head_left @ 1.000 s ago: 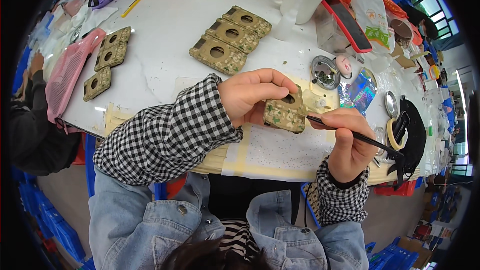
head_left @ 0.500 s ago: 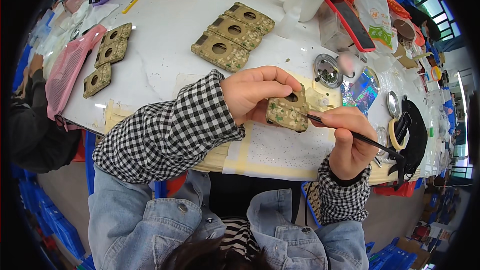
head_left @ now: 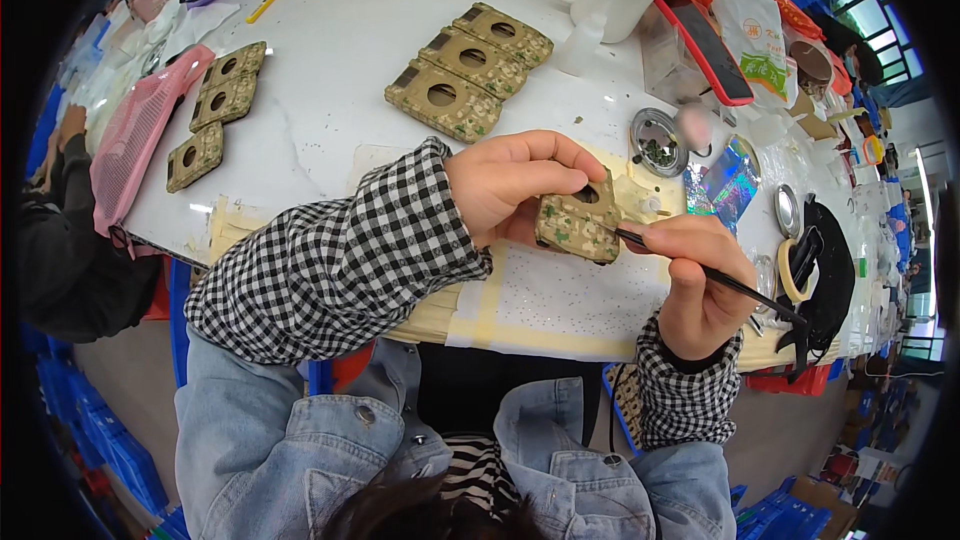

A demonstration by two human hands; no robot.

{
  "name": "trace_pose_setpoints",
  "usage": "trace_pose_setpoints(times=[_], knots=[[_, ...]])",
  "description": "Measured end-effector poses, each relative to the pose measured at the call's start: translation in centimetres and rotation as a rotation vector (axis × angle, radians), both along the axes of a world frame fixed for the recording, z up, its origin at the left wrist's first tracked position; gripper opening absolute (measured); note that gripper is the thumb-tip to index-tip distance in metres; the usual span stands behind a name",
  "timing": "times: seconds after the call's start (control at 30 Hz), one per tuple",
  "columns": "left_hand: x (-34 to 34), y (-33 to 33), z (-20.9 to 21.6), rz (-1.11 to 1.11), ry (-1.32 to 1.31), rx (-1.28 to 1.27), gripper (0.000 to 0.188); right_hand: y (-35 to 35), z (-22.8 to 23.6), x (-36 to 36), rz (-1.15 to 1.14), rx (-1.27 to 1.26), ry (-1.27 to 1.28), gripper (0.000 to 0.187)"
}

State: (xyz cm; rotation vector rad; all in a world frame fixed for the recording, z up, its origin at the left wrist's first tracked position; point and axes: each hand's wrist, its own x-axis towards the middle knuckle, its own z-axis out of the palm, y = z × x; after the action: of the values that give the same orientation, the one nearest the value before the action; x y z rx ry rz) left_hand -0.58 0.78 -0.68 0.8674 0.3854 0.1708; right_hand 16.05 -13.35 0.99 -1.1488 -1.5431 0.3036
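Note:
My left hand [head_left: 515,180] pinches a small camouflage case [head_left: 572,227] with a round hole, tilted above the table's near edge. Between the thumb and fingers of my right hand [head_left: 705,265] are slim black tweezers [head_left: 745,288], their tips at the case's right side. Anything in those tips is too small to tell. Beneath both hands lies a white sheet dotted with tiny specks [head_left: 545,305], edged with yellowish tape. Beyond my left hand, three like cases [head_left: 440,118] overlap in a row. More cases [head_left: 225,98] lie farther left.
Right of my hands sit a round dish [head_left: 640,121] of dark green bits, a shiny iridescent packet [head_left: 732,177] and a tape roll [head_left: 797,285]. Behind stand a white mug [head_left: 605,2] and a red-edged phone [head_left: 708,55]. At left are a pink mesh pouch [head_left: 140,155] and another person's dark sleeve [head_left: 75,285].

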Motion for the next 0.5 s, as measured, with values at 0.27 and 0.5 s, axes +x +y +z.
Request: trace_pose_setpoints(times=[0.27,0.5], knots=[[0.04,0.10,-0.13,-0.004,0.008,0.013,0.024,-0.01,0.08,0.07,0.004,0.002,-0.028,0.022],[0.04,0.01,0.01,-0.001,0.012,0.004,0.024,-0.13,0.06,0.05,0.009,-0.003,-0.023,0.021]])
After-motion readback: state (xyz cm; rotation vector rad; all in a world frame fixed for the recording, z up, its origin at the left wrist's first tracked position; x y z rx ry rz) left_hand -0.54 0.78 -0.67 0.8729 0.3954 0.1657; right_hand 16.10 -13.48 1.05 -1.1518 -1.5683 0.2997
